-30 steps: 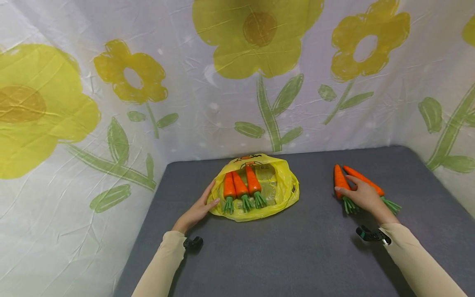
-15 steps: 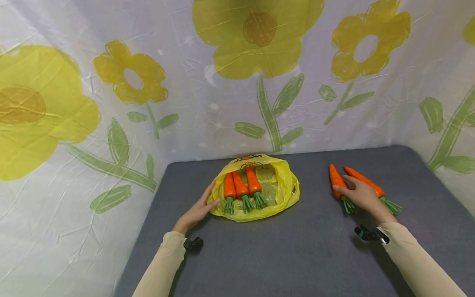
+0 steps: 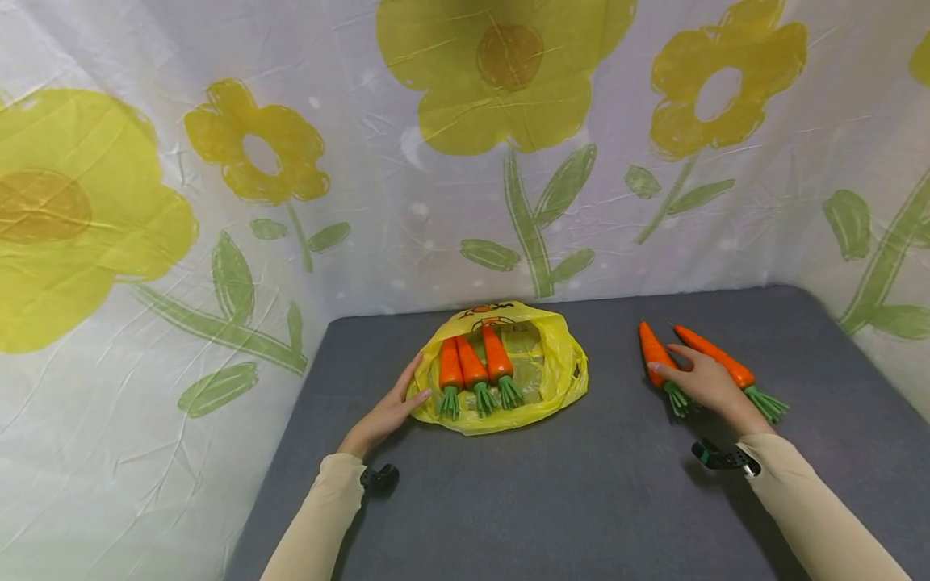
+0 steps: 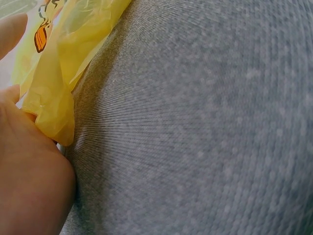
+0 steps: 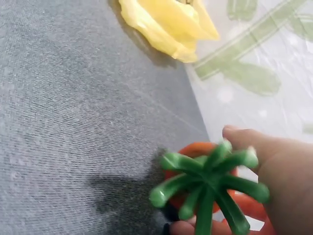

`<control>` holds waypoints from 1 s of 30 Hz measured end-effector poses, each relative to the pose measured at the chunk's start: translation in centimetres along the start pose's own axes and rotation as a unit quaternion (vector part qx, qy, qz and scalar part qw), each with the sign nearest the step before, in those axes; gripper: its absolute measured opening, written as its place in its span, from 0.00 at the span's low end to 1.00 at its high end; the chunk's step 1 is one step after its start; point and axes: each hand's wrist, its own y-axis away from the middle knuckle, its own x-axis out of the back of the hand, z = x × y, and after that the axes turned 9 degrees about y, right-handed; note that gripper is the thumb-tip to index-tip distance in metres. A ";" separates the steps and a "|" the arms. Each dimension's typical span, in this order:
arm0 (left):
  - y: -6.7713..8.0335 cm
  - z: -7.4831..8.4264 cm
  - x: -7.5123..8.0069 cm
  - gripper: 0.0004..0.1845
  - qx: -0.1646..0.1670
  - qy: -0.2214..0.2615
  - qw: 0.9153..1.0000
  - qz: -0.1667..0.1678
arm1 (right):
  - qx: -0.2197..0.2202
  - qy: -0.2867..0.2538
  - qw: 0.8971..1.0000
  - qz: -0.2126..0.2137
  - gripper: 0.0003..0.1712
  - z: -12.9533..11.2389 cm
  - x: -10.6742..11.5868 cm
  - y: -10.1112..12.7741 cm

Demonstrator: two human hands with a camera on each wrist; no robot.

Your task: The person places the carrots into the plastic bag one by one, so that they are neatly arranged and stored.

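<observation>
A yellow plastic bag (image 3: 552, 363) lies on the grey table (image 3: 581, 492), with three orange toy carrots (image 3: 472, 367) side by side in its mouth, green tops toward me. My left hand (image 3: 392, 406) rests with straight fingers against the bag's left edge (image 4: 54, 93), palm on the table. To the right, my right hand (image 3: 699, 379) grips a carrot (image 3: 651, 349) near its green top (image 5: 210, 181), thumb and fingers round it. A second loose carrot (image 3: 715, 361) lies just right of it, partly under the hand.
A white cloth with yellow flowers (image 3: 465, 161) hangs round the back and both sides of the table. The bag (image 5: 166, 24) shows far off in the right wrist view. Bare grey surface lies between bag and right hand.
My right hand has shifted slightly left with the carrot in its grip, away from the second carrot. The left hand and bag have stayed put.
</observation>
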 end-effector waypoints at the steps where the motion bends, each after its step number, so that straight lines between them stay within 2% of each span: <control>1: 0.0 0.0 0.0 0.39 0.000 0.000 1.000 -0.001 | 0.000 0.000 1.000 -0.002 0.50 0.0 0.1 0.0; 13: 0.0 0.0 0.1 0.39 -0.003 0.004 1.000 0.000 | 0.009 0.010 1.000 -0.002 0.49 -0.1 -0.1 -0.4; 30: -0.1 -0.3 0.1 0.39 -0.006 0.002 1.000 0.001 | -0.001 -0.026 1.000 0.000 0.50 -0.2 -0.4 -0.5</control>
